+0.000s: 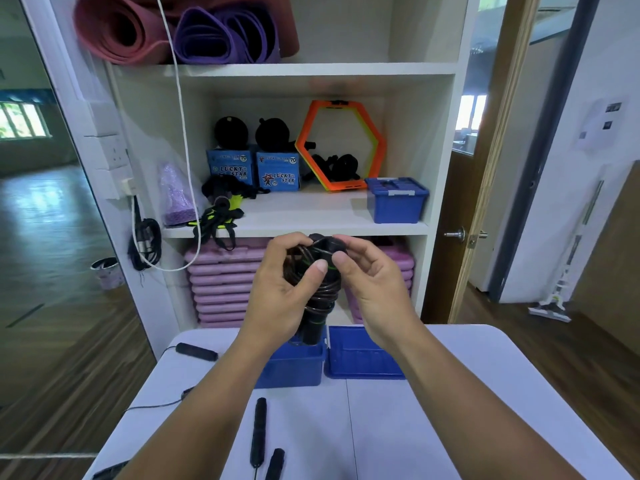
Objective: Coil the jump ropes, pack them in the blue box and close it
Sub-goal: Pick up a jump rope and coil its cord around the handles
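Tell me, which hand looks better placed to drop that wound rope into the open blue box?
Probably the left hand: it grips the coiled rope around its middle, directly above the open blue box. The right hand only pinches the top.

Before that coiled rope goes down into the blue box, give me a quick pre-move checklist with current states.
1. Black coiled jump rope secured in both hands: ok; left hand wraps the bundle, right hand pinches its top.
2. Coil tied off: cannot tell; the end is hidden by fingers.
3. Open blue plastic box below the bundle: ok.
4. Room inside box: cannot tell; the interior is blocked by the left forearm.
5. Blue lid off, lying right of the box: ok.
6. Other ropes coiled: not ok; loose black handles and thin cord lie on the white table.
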A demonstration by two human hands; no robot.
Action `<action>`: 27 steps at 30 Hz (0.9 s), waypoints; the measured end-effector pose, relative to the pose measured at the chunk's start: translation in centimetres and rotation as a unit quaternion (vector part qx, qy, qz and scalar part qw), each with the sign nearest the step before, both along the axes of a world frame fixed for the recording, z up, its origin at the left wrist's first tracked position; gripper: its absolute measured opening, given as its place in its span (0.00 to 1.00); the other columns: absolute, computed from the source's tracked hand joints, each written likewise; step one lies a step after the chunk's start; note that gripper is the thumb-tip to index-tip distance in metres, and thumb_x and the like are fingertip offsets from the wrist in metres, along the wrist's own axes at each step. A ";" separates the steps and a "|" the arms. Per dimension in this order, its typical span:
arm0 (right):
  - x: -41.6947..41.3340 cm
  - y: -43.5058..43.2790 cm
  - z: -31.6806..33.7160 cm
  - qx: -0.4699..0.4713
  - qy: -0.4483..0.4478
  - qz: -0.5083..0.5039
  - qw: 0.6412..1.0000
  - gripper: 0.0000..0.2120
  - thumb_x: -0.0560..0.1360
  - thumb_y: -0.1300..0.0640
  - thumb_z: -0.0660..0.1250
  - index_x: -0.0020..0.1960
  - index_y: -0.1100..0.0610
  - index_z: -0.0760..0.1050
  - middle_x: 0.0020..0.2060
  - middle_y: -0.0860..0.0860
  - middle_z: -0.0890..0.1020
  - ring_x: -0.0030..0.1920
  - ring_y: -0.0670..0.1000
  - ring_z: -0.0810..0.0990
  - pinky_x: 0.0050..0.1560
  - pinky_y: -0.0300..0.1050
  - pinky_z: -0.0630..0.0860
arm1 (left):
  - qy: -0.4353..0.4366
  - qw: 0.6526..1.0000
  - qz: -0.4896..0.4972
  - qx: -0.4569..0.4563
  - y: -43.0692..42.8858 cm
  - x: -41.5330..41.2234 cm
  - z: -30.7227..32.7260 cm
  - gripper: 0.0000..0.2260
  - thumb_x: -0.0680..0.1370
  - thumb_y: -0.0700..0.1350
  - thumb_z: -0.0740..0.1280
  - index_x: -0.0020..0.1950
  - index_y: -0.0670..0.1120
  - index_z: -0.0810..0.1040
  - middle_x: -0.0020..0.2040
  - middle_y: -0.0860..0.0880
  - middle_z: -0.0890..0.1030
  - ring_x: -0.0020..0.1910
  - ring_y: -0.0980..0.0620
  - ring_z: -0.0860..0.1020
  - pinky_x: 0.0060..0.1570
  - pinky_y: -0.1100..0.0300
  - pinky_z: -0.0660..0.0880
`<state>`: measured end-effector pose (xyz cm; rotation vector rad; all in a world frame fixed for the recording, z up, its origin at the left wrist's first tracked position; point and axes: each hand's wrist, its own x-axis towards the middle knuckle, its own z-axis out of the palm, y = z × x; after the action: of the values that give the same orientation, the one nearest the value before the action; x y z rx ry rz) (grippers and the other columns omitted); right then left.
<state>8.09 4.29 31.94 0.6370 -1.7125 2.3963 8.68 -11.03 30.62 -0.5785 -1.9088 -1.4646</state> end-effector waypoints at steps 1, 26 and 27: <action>-0.1 -0.3 -0.1 -0.019 -0.011 0.000 1.000 0.16 0.70 0.52 0.71 0.57 0.51 0.80 0.55 0.54 0.84 0.55 0.52 0.83 0.50 0.40 0.80 | -0.019 1.000 -0.010 0.013 0.4 0.2 0.0 0.10 0.78 0.50 0.69 0.57 0.59 0.72 0.49 0.55 0.79 0.48 0.52 0.79 0.49 0.56 0.78; -1.2 0.2 -2.8 -0.028 -0.042 -0.083 0.995 0.10 0.77 0.60 0.69 0.58 0.54 0.80 0.49 0.54 0.86 0.50 0.51 0.84 0.51 0.45 0.81 | -0.302 0.921 -0.154 0.191 1.8 0.2 1.9 0.05 0.80 0.38 0.68 0.49 0.48 0.80 0.44 0.49 0.81 0.43 0.48 0.78 0.41 0.49 0.78; -1.3 0.3 -2.7 -0.022 -0.036 -0.088 0.995 0.10 0.77 0.59 0.69 0.58 0.54 0.80 0.50 0.54 0.86 0.51 0.52 0.84 0.53 0.47 0.81 | -0.282 0.930 -0.149 0.184 1.9 0.4 1.8 0.05 0.80 0.39 0.67 0.50 0.48 0.80 0.44 0.50 0.82 0.43 0.50 0.80 0.42 0.48 0.79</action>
<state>6.82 4.56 29.26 0.3791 -1.6618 2.3529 9.06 -9.12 32.46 -0.2919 -1.9247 -2.3208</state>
